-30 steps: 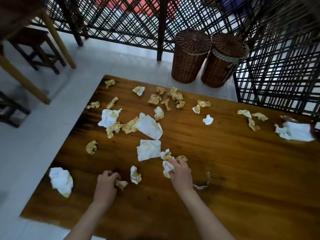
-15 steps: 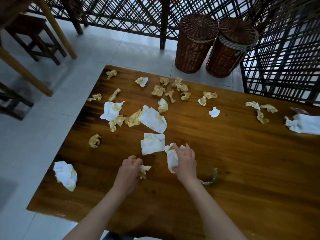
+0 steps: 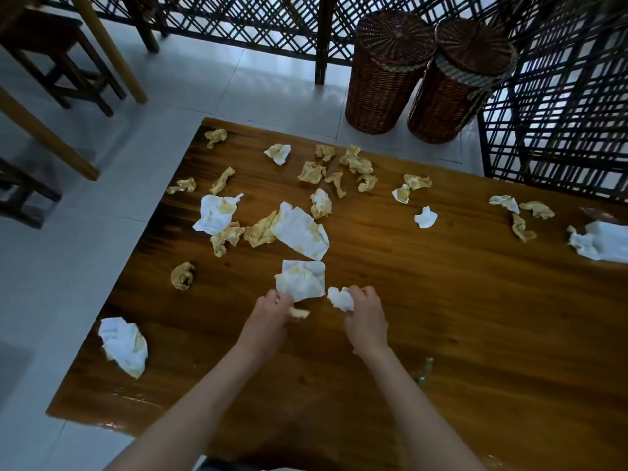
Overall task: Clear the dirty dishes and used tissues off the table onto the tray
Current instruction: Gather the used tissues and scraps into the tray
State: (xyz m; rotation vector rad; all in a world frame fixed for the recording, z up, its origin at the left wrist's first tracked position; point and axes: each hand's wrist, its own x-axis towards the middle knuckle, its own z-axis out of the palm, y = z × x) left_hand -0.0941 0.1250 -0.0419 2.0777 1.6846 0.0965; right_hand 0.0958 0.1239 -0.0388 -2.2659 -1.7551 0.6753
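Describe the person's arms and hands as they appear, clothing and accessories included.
Both forearms are bare up to the picture's lower edge: no sleeves show. The left hand and right hand wear no gloves, and no watch, bracelet or ring is visible on either.

The left hand (image 3: 268,312) pinches the near edge of a flat stained tissue (image 3: 300,280), a small yellowed scrap (image 3: 299,313) at its fingertips. The right hand (image 3: 365,316) is closed around a white crumpled tissue (image 3: 341,298), just right of the left fingers. Beyond both hands' fingers, more soiled tissues litter the wooden table (image 3: 441,317)
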